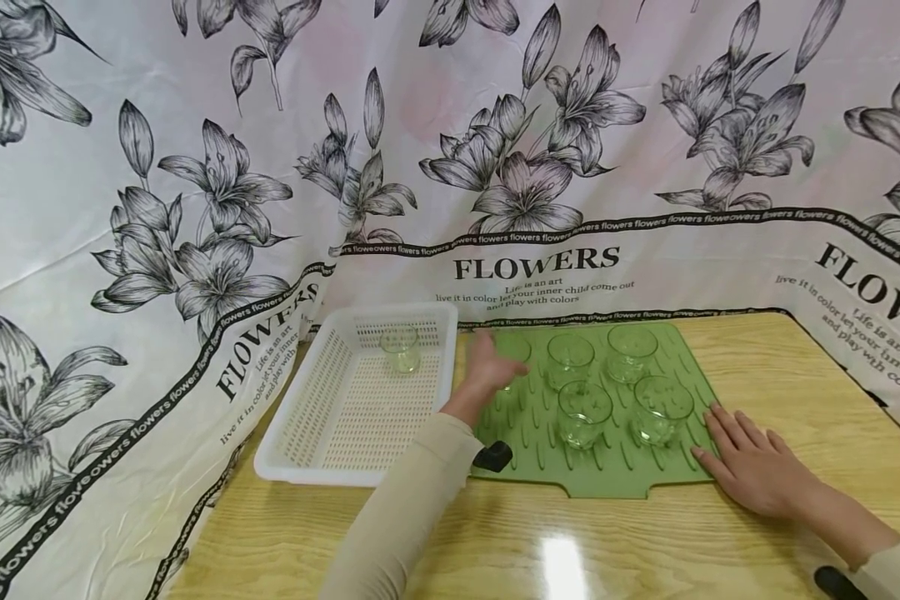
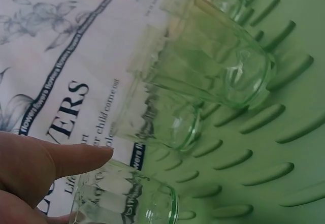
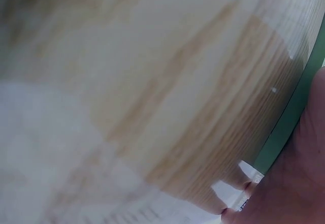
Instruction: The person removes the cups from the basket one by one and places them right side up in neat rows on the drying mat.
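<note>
My left hand (image 1: 487, 367) reaches over the left side of a green ridged mat (image 1: 525, 467), beside a clear drinking glass (image 1: 516, 354) at its back left. In the left wrist view the thumb is stretched out past the rim of that glass (image 2: 127, 198), with the other fingers partly out of frame. Several more clear glasses stand upright on the mat, among them a front-left glass (image 1: 584, 414) and a front-right glass (image 1: 662, 410). My right hand (image 1: 757, 467) lies flat at the mat's right edge, fingers spread on the wooden table (image 1: 817, 383).
Left of the mat is a white perforated plastic basket (image 1: 352, 477), holding one clear glass (image 1: 401, 350) near its back right corner. A white cloth (image 1: 540, 283) printed with flowers and lettering hangs behind and around the table.
</note>
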Motion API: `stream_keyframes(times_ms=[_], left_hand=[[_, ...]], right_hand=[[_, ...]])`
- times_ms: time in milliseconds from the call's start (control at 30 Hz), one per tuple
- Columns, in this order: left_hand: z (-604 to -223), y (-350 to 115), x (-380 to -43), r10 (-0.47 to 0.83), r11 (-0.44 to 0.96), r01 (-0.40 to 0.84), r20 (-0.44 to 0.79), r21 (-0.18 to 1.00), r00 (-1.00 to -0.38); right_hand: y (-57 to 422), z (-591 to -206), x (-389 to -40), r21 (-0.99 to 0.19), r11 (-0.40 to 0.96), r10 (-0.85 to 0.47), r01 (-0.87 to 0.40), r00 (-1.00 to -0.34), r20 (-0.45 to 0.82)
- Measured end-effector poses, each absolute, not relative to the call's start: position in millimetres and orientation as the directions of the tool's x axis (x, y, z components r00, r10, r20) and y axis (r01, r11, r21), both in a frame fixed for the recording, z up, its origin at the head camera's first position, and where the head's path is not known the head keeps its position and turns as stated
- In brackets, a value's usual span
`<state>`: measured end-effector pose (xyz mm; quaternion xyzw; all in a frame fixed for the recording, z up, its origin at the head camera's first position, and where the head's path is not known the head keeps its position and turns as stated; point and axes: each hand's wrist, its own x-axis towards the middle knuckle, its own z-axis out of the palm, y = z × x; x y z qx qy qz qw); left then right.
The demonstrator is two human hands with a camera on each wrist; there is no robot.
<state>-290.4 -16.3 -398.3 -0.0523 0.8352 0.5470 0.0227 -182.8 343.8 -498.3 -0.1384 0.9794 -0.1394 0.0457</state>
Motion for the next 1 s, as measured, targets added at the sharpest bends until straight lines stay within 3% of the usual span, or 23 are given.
stream_keyframes(times_ms=[467, 1000], left_hand=[[-410, -17, -298, -0.046, 0.501, -0.154, -0.151, 0.852, -0.987], [-414, -24, -302, 0.008, 0.482, -0.142, -0.167, 0.864, -0.986]], right_hand=[[345, -502, -184, -0.255, 0.930, -0.284, -0.266, -0.958, -0.034], [345, -501, -183, -0.268, 0.926, -0.286, -0.265, -0.957, -0.041]])
